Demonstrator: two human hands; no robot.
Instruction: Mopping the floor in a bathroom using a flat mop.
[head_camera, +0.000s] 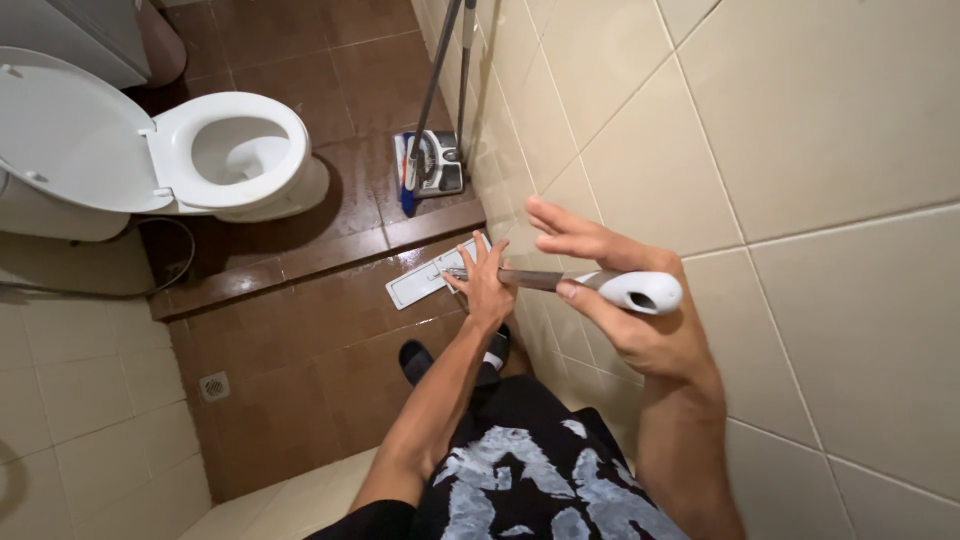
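The person stands in a tiled bathroom, holding a flat mop by its pole. The right hand (630, 300) is at about 3 o'clock from the centre of the view: its thumb and palm close around the white grip (640, 291) at the top of the pole, while the other fingers are spread and lifted off it. The left hand (487, 285) sits just beyond, toward the centre, wrapped around the grey metal pole (530, 279) lower down, fingers pressed together on it. The pole runs from the white grip past the left hand down to the flat white mop head (425, 280), which lies on the brown floor tiles (300, 380) just below the raised step (300, 262), at about 10 o'clock from the left hand.

Judging from this, the step in hand seems to be getting a working hold on the mop, with the head already resting on the floor. The next move would call for the right fingers to close fully on the grip so both hands can steer the pole.

A white toilet (230, 155) with its lid up stands at 10 o'clock. Two more poles (440, 80) lean on the beige wall (800, 150) at 12 o'clock.
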